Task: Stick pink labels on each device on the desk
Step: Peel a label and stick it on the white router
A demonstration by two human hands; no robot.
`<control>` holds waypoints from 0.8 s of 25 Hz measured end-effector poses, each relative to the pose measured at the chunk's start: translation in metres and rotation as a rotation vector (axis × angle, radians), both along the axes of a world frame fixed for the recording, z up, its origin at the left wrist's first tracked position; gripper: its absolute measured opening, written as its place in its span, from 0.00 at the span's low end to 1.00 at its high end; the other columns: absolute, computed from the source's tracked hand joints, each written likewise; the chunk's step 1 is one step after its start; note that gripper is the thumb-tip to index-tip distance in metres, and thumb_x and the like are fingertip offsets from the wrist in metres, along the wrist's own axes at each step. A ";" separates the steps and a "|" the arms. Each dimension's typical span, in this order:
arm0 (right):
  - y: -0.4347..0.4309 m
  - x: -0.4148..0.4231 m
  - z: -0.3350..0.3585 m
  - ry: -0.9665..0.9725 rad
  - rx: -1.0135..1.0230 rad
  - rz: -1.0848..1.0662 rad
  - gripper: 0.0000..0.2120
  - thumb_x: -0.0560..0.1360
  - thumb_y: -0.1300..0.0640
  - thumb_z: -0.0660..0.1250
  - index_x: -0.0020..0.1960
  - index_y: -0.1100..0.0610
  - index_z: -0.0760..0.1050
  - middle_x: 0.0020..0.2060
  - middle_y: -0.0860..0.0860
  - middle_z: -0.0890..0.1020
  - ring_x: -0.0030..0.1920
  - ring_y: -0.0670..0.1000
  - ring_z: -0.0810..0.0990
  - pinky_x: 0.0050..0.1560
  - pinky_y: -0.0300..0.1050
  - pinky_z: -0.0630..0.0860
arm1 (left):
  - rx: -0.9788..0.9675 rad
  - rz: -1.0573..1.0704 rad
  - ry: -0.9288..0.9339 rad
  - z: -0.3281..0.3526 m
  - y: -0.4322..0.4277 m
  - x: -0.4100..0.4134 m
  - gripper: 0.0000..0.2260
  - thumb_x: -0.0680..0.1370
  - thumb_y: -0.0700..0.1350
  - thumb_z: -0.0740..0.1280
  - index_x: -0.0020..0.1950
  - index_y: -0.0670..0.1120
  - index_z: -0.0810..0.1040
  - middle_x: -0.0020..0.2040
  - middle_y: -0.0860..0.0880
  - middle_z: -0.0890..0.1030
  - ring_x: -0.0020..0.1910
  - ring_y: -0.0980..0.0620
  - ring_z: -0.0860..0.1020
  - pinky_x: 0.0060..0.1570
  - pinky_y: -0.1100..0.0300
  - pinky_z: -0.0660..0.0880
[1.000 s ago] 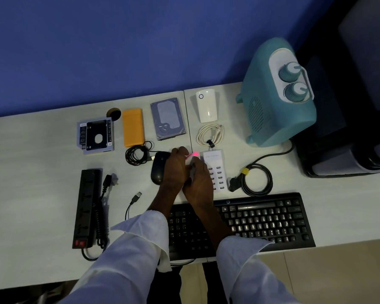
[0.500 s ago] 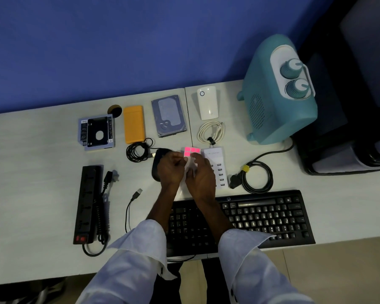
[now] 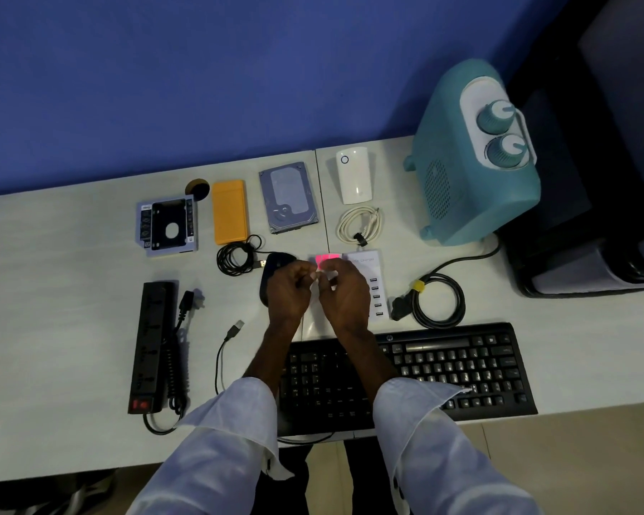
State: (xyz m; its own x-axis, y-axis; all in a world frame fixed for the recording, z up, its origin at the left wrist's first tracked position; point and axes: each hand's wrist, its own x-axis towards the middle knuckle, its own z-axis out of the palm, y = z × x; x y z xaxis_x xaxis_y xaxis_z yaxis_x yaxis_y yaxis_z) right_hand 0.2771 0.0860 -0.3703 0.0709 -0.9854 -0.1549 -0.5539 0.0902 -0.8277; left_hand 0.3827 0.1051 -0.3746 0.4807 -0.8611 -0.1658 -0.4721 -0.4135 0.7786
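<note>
Both my hands meet above the desk's middle. My right hand (image 3: 344, 291) pinches a sheet of pink labels (image 3: 327, 259), whose top pokes out above the fingers. My left hand (image 3: 289, 289) is closed at the sheet's left edge; what it grips is hidden. Under them lie a black mouse (image 3: 272, 265) and a white multi-port USB charger (image 3: 374, 288). Further back are a drive caddy (image 3: 167, 226), an orange case (image 3: 230, 211), a hard drive (image 3: 289, 197) and a white plug-in device (image 3: 354, 175). No pink label shows on any device.
A black keyboard (image 3: 443, 369) lies at the front edge, a black power strip (image 3: 153, 347) at the left. A teal heater (image 3: 473, 154) stands at the back right, its black cable coil (image 3: 439, 301) beside the charger. A white cable (image 3: 359, 223) and black USB cable (image 3: 235, 258) lie mid-desk.
The pink sheet has come up from between my fingers and shows more. My hands have drawn slightly apart at the sheet.
</note>
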 end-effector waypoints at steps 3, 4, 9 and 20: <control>-0.005 -0.001 -0.001 0.003 0.021 0.017 0.06 0.76 0.52 0.70 0.50 0.54 0.82 0.47 0.51 0.86 0.48 0.50 0.83 0.53 0.40 0.75 | -0.010 -0.068 -0.044 0.001 0.002 0.002 0.06 0.75 0.36 0.68 0.46 0.44 0.84 0.44 0.48 0.85 0.43 0.54 0.81 0.45 0.79 0.68; -0.007 -0.002 -0.001 0.004 0.034 0.020 0.06 0.76 0.53 0.70 0.50 0.54 0.83 0.47 0.51 0.86 0.48 0.50 0.83 0.53 0.38 0.74 | -0.010 -0.075 -0.051 0.002 0.002 0.002 0.06 0.75 0.36 0.68 0.46 0.44 0.84 0.44 0.48 0.85 0.43 0.54 0.81 0.44 0.80 0.67; -0.012 -0.001 -0.004 -0.019 0.022 0.028 0.04 0.76 0.57 0.70 0.47 0.54 0.84 0.44 0.51 0.87 0.45 0.50 0.84 0.52 0.42 0.78 | 0.045 -0.047 -0.109 0.000 0.002 0.003 0.06 0.74 0.36 0.68 0.45 0.45 0.82 0.42 0.48 0.84 0.41 0.53 0.80 0.38 0.79 0.65; -0.036 -0.024 0.003 -0.465 0.263 -0.286 0.09 0.69 0.62 0.72 0.42 0.49 0.86 0.38 0.50 0.87 0.41 0.55 0.86 0.49 0.60 0.83 | -0.035 0.012 -0.167 0.015 -0.023 -0.003 0.10 0.72 0.42 0.71 0.52 0.48 0.79 0.46 0.50 0.81 0.44 0.52 0.81 0.43 0.58 0.78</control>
State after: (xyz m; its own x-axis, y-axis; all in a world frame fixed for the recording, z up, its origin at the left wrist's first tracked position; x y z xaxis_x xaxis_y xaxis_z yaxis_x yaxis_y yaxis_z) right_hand 0.2528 0.0497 -0.3671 -0.0721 -0.9083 -0.4121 -0.0634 0.4166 -0.9069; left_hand 0.3796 0.0818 -0.3596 0.5094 -0.8589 -0.0531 -0.5912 -0.3942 0.7036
